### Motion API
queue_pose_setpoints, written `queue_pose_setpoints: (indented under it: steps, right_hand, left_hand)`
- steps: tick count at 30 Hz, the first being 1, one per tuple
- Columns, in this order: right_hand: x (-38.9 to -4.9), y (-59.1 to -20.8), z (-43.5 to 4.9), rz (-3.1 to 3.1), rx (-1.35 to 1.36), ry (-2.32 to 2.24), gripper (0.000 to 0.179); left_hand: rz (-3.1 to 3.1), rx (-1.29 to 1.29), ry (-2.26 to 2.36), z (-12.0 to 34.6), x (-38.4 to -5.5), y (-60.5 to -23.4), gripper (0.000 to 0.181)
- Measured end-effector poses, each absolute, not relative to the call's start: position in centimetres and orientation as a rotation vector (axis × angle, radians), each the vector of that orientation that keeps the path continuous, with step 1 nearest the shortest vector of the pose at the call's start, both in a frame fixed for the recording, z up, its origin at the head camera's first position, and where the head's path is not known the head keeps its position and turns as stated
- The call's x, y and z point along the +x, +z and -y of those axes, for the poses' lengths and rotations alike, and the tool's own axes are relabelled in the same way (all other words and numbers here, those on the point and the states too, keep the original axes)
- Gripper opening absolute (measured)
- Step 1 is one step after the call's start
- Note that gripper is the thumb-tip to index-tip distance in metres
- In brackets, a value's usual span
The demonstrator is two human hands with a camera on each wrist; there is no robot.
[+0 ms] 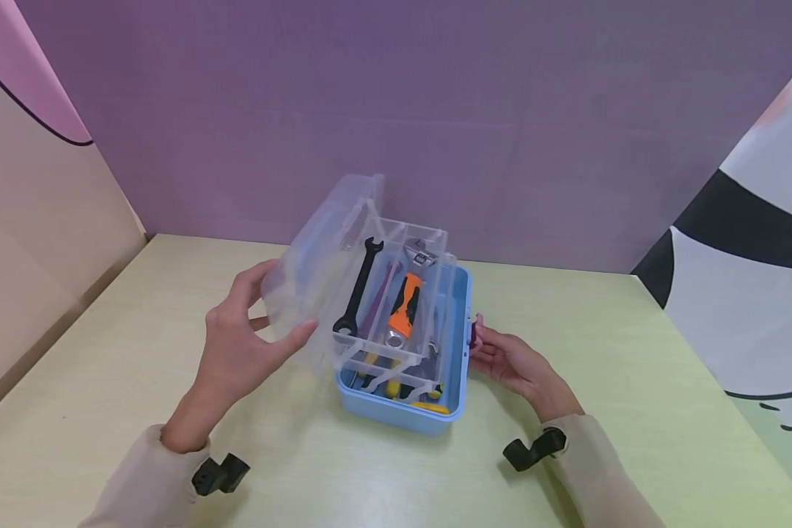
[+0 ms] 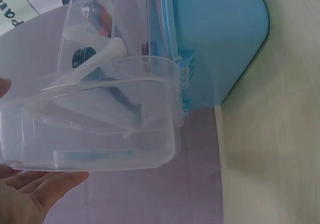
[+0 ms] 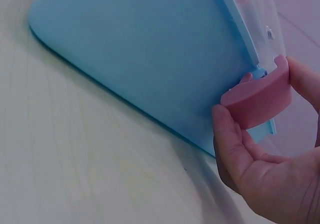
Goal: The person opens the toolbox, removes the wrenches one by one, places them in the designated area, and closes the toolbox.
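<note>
A light blue toolbox (image 1: 396, 418) stands on the table with its clear lid (image 1: 313, 253) swung up to the left. My left hand (image 1: 244, 330) holds the lid from outside, thumb at the near side and fingers at the far side. At the right wall, my right hand (image 1: 511, 363) pinches a pink latch (image 3: 262, 96) between thumb and fingers. The raised clear tray (image 1: 383, 346) carries a black open-end wrench (image 1: 358, 290) and an adjustable wrench (image 1: 405, 304) with an orange and black grip. Tools with yellow handles (image 1: 429, 407) lie below, partly hidden by the tray.
The pale wooden table (image 1: 633, 411) spreads around the toolbox. A purple backdrop (image 1: 435, 110) rises behind it, with a printed panel (image 1: 765, 293) at the right and a light panel (image 1: 33, 220) at the left. White hinge arms (image 2: 95, 61) link lid and tray.
</note>
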State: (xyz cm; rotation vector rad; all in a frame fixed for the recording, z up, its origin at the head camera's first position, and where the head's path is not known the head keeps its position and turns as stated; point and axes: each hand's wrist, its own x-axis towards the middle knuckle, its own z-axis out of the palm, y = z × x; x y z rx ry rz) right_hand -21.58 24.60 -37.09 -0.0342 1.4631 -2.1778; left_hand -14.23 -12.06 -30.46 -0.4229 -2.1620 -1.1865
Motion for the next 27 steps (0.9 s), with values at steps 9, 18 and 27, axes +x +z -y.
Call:
queue_pose_setpoints:
  steps: [9,18,27]
  right_hand:
    - [-21.6,-37.2,-24.6,-1.489,-0.022,-2.168,0.023]
    - [-21.4,-37.4,-25.3,-1.511,-0.017,-2.161,0.023]
    - [-21.1,-37.7,-26.1,-1.525,-0.015,-2.162,0.024]
  left_hand:
    - [2.164,-0.341,-1.356,13.4,-14.1,-30.6,0.069]
    - [2.177,-0.315,-1.527,14.2,-14.0,-31.0,0.065]
    - [2.217,-0.357,-1.559,14.6,-13.9,-31.7,0.061]
